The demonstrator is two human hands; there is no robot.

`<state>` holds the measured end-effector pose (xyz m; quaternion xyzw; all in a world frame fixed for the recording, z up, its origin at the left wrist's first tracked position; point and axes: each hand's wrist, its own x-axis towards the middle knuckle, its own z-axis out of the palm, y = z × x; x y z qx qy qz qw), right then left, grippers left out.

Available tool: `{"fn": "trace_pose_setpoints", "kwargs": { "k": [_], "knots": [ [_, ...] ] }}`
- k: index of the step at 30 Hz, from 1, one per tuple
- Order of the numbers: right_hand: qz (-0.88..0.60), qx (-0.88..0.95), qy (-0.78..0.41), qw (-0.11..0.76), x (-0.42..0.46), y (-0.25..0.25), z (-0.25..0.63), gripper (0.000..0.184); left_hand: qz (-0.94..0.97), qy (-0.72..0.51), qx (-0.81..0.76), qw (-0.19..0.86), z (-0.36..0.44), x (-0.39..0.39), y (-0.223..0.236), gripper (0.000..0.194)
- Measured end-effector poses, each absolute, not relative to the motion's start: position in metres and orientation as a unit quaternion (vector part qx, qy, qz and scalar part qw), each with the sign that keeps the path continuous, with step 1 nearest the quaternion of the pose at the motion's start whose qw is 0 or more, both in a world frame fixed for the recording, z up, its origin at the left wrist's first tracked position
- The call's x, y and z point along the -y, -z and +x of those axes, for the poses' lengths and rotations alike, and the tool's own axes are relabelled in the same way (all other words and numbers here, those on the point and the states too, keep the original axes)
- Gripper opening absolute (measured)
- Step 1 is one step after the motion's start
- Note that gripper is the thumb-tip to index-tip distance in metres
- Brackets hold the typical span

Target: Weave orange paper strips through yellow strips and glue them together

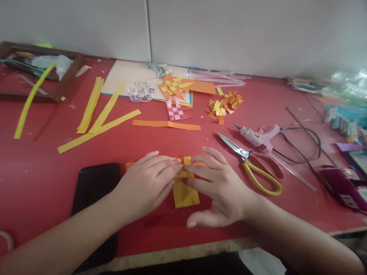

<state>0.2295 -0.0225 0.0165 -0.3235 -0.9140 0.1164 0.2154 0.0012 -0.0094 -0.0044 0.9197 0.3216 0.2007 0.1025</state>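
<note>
While the yellow and orange paper strips are partly covered by the left hand, whose grip cannot be told, they are touched by the right hand, fingers spread and released, between phone and scissors on the surface.

Red tabletop, pale grey wall behind, dark vertical seam, soft dim light

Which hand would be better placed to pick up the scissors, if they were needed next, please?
Probably the right hand: the scissors lie just to its right, while the left hand would likely have to reach across it. Both hands are at the yellow paper.
</note>
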Motion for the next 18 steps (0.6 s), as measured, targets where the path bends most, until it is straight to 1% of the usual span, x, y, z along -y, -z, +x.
{"fn": "trace_pose_setpoints", "kwargs": {
  "k": [1,3,4,5,11,14,18],
  "knots": [
    [-0.327,0.914,-0.119,0.207,0.022,-0.016,0.23,0.049,0.92,-0.201,-0.321,0.102,0.002,0.01,0.004,0.026],
    [-0.339,0.914,-0.119,0.187,0.021,-0.014,0.231,0.027,0.918,-0.204,-0.325,0.1,0.003,0.01,0.003,0.027],
    [-0.345,0.914,-0.116,0.182,0.02,-0.012,0.231,0.019,0.916,-0.204,-0.33,0.099,0.004,0.011,0.003,0.027],
    [-0.351,0.912,-0.112,0.182,0.02,-0.01,0.231,0.016,0.914,-0.205,-0.336,0.098,0.006,0.011,0.002,0.027],
    [-0.363,0.904,-0.116,0.195,0.018,-0.002,0.231,0.007,0.91,-0.201,-0.348,0.1,0.007,0.013,0.002,0.033],
    [-0.368,0.904,-0.117,0.181,0.018,-0.004,0.232,0.013,0.91,-0.202,-0.35,0.094,0.006,0.014,0.003,0.038],
    [-0.376,0.906,-0.093,0.173,0.02,-0.006,0.231,0.019,0.91,-0.202,-0.351,0.089,0.006,0.015,0.004,0.036]
  ]
}}
